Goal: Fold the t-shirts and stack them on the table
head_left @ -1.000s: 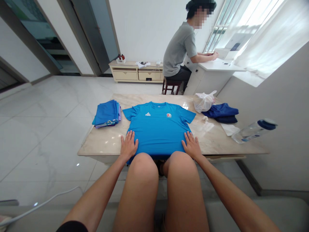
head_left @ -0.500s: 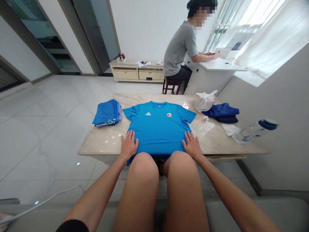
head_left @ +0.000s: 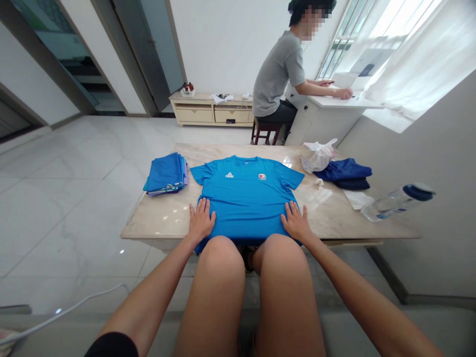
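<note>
Blue short-sleeved T-shirt lying flat on a marble-topped bench, near the middle of the near edge, collar toward the far edge, sleeves spread to either side, lower part running over the near edge toward the lap. On the chest, a small white logo and a badge with a red star. Left hand flat against the shirt's left side, right hand flat against its right side, both close to the near edge. Fingers of the left hand spread and open, fingers of the right likewise, pressing down without gripping any fabric. Between the forearms, two bare thighs up against the near edge. Just beyond the shirt's left sleeve, toward the bench's left edge, a folded stack of blue and lilac clothes. Toward the right edge, a white plastic bag beside folded navy clothes, with a sheet of white paper just in front of them. Near the right corner, a clear water bottle with a dark blue cap, lying on its side. Well beyond the far edge, a person in a grey T-shirt on a dark wooden stool, both of that person's hands on a white desk beneath a curtained window.
</note>
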Motion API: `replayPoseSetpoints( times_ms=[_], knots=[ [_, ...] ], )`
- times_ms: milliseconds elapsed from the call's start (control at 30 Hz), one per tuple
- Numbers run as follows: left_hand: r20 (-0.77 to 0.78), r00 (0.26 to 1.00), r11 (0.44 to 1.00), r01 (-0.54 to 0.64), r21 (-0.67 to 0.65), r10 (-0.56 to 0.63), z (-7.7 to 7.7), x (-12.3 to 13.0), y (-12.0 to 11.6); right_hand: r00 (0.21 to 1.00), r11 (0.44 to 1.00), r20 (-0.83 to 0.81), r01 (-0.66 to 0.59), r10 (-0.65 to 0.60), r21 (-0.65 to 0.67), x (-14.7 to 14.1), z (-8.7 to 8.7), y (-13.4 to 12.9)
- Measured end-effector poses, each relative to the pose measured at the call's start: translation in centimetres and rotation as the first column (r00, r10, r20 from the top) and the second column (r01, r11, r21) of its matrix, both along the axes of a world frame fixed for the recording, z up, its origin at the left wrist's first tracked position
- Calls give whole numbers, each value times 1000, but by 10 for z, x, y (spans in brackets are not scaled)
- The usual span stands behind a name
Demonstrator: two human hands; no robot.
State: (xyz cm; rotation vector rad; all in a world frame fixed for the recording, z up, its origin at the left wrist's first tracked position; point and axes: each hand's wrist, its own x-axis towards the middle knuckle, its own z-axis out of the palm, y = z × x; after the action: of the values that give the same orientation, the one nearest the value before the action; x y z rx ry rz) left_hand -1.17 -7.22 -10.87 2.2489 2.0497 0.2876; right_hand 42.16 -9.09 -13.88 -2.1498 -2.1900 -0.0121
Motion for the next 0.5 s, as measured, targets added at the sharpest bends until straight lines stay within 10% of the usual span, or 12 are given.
replayPoseSetpoints(
  times_ms=[500],
  knots=[
    [-47,999,1000,6,-1,-6,-12,14,121,997,997,-32,63,-65,-39,-32,5,116]
  ],
)
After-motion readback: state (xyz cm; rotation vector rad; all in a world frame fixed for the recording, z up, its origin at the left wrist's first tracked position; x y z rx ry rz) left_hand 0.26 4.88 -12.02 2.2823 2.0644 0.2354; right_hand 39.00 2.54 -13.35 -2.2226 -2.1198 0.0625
